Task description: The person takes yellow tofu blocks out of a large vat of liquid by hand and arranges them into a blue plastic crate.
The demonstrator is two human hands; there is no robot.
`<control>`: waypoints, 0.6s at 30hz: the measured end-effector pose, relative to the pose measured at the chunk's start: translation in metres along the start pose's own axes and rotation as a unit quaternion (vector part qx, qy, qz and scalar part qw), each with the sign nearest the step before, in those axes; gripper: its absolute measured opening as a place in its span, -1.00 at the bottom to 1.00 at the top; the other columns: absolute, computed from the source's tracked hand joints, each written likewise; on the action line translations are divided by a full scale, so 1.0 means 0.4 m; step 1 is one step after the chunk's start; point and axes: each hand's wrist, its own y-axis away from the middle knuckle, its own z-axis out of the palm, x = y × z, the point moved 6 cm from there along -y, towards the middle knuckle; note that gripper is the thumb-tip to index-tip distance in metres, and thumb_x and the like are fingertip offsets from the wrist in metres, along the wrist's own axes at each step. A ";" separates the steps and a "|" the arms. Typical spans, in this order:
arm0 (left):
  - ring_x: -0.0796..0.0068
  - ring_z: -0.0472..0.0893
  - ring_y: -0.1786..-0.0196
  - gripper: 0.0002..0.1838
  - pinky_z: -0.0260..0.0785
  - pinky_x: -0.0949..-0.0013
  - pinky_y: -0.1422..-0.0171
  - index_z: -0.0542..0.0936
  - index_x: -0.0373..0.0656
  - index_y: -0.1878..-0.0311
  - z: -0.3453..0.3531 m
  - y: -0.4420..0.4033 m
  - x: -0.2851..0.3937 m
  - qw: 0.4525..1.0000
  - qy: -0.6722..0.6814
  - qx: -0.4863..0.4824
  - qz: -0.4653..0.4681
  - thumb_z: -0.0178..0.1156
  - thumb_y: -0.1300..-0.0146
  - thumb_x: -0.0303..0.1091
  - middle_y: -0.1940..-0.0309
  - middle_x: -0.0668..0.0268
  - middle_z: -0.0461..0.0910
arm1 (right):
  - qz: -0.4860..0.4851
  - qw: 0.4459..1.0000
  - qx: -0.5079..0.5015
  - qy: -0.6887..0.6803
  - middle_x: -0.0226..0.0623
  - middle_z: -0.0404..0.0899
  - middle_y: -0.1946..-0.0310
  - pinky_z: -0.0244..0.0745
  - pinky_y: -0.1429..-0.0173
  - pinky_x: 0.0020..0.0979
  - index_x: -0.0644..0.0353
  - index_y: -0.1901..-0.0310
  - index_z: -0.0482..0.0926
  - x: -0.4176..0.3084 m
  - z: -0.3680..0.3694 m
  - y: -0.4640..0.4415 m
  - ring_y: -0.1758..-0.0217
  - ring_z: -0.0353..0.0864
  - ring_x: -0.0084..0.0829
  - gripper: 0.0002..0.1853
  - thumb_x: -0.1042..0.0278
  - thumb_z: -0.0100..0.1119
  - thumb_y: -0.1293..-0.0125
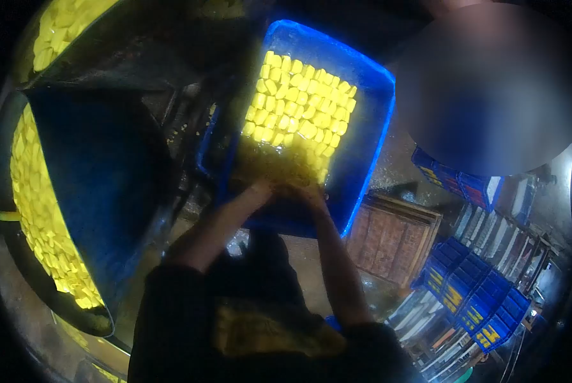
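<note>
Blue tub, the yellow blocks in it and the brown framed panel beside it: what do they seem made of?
Blue tub: probably plastic, slightly glossy; its rounded rim catches the light.
Yellow blocks: perhaps tofu, smooth and moist-looking with softened edges; not certain.
Brown framed panel: likely wood, dull, with patchy brown tones and straight edging strips.

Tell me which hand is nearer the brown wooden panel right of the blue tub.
Right. The right hand is in the blue tub, on the side towards the brown wooden panel; the left hand is also in there, farther from it.
</note>
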 end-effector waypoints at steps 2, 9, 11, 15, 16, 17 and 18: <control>0.11 0.59 -0.02 -0.50 0.42 0.06 -0.17 0.43 -0.10 -0.25 -0.195 0.054 -0.003 0.980 0.081 -0.179 -0.009 0.08 -0.23 -0.20 -0.14 0.08 0.50 | -0.030 0.996 -0.008 0.088 -0.09 0.61 -0.02 0.45 -0.14 -0.28 0.12 -0.20 0.47 -0.012 0.035 0.011 -0.06 0.60 -0.19 -0.30 -0.19 0.26 -0.14; 0.08 0.61 0.04 -0.69 0.40 0.05 -0.18 0.60 -0.18 0.05 -0.269 0.125 -0.004 0.933 0.174 -0.295 -0.109 0.08 -0.16 -0.32 0.01 0.01 0.58 | -0.093 0.842 -0.143 0.511 -0.03 0.51 -0.12 0.32 -0.26 -0.09 0.10 -0.19 0.48 -0.123 0.050 -0.008 -0.16 0.50 -0.03 -0.45 -0.13 -0.07 -0.37; 0.07 0.59 0.04 -0.76 0.37 0.08 -0.21 0.63 -0.21 0.17 -0.266 0.113 -0.006 0.940 0.192 -0.226 -0.167 0.09 -0.13 -0.36 0.04 -0.01 0.59 | -0.130 0.876 -0.152 0.438 0.08 0.51 -0.10 0.32 -0.24 -0.03 0.17 -0.11 0.54 -0.195 0.106 0.010 -0.19 0.46 0.04 -0.48 -0.08 -0.09 -0.36; 0.04 0.50 -0.11 -0.76 0.32 0.15 -0.28 0.65 -0.29 0.20 -0.503 0.154 0.007 0.921 0.264 -0.065 -0.277 0.11 -0.06 -0.46 0.00 -0.05 0.55 | -0.131 0.865 -0.169 0.454 0.05 0.55 -0.02 0.29 -0.27 -0.05 0.21 -0.07 0.56 -0.066 0.144 -0.006 -0.15 0.48 -0.01 -0.49 -0.05 -0.01 -0.31; 0.03 0.44 -0.20 -0.63 0.30 0.13 -0.31 0.56 -0.32 0.00 -0.576 0.198 0.019 0.907 0.274 0.081 -0.311 0.10 -0.09 -0.45 -0.11 -0.09 0.47 | -0.100 0.858 -0.175 0.472 0.02 0.56 0.00 0.31 -0.25 -0.08 0.21 -0.06 0.56 -0.090 0.146 0.016 -0.12 0.49 -0.06 -0.52 0.00 0.01 -0.30; 0.03 0.42 -0.23 -0.61 0.28 0.13 -0.33 0.52 -0.30 -0.06 -0.588 0.233 0.055 0.874 0.330 0.163 -0.316 0.10 -0.12 -0.46 -0.13 -0.07 0.46 | -0.081 0.853 -0.177 0.484 -0.01 0.57 0.02 0.34 -0.22 -0.12 0.22 -0.06 0.56 -0.115 0.133 0.033 -0.09 0.51 -0.11 -0.55 0.06 0.03 -0.30; 0.04 0.41 -0.25 -0.58 0.26 0.12 -0.34 0.48 -0.28 -0.12 -0.604 0.274 0.056 0.837 0.378 0.248 -0.307 0.09 -0.15 -0.46 -0.15 -0.04 0.45 | -0.069 0.853 -0.172 0.488 -0.04 0.58 0.03 0.36 -0.20 -0.16 0.22 -0.05 0.56 -0.152 0.121 0.049 -0.07 0.52 -0.15 -0.58 0.11 0.05 -0.30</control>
